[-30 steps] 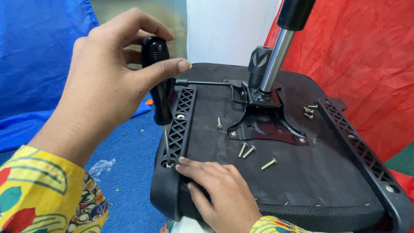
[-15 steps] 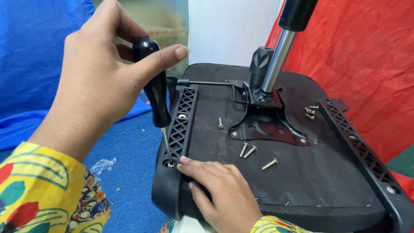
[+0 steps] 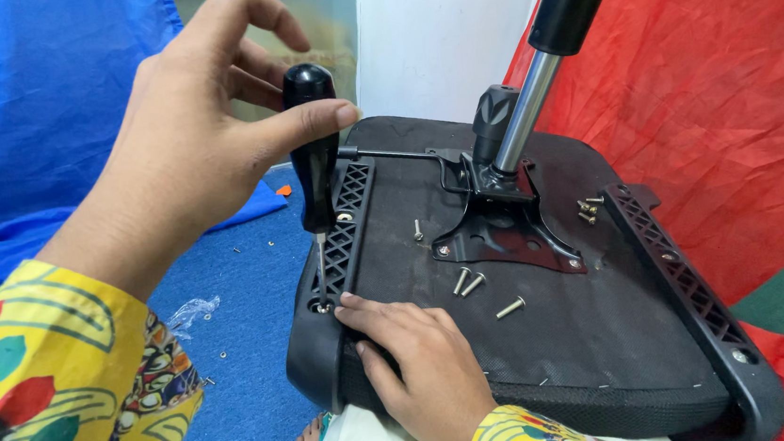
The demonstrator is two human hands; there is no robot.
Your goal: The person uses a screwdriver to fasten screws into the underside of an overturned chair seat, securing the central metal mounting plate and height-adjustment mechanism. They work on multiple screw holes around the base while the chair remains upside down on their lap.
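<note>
My left hand (image 3: 202, 152) grips the black handle of a screwdriver (image 3: 313, 152), held upright with its tip in a hole at the near left corner of an upturned black chair seat (image 3: 554, 348). My right hand (image 3: 419, 369) lies flat on the seat's near left edge, fingertips right beside the screwdriver tip. A black metal mounting plate (image 3: 507, 234) with a silver gas-lift column (image 3: 525, 119) stands at the seat's centre. Several loose screws (image 3: 483, 290) lie on the fabric by the plate.
More screws (image 3: 588, 211) lie near the seat's right plastic rail (image 3: 680, 271). Blue cloth (image 3: 43, 119) and blue carpet (image 3: 243, 356) are on the left, red cloth (image 3: 722, 106) on the right. Small bits and a plastic scrap (image 3: 190, 314) lie on the carpet.
My left hand has shifted its hold on the screwdriver handle, fingers lifting off the top. The screwdriver tip stays in the corner hole. My right hand has not moved.
</note>
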